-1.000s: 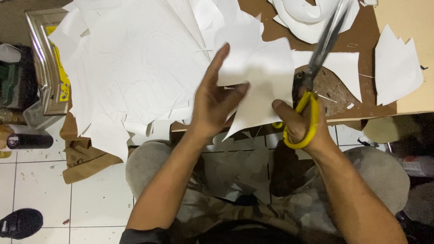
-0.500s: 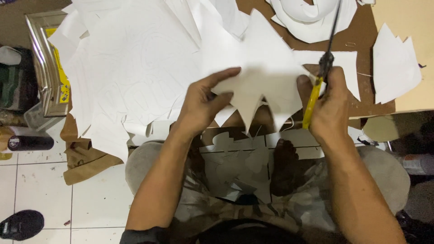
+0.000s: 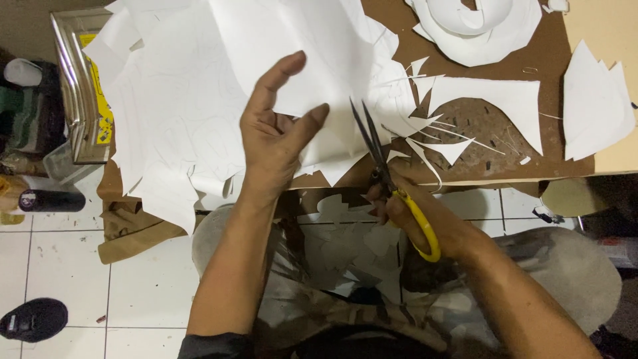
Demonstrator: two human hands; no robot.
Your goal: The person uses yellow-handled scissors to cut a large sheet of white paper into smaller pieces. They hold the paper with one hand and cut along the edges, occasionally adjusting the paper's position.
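Small white paper scraps (image 3: 352, 246) lie in the lap, thin and jagged. Just above, the right hand (image 3: 415, 216) grips scissors (image 3: 385, 173) with yellow handles and dark, pointy blades, a little apart. The left hand (image 3: 276, 136) pinches a smooth white paper sheet (image 3: 299, 60) over the brown desk (image 3: 478, 126). Before, both hands held one spiky paper piece; now that piece is gone and the scissors point up beside the sheet.
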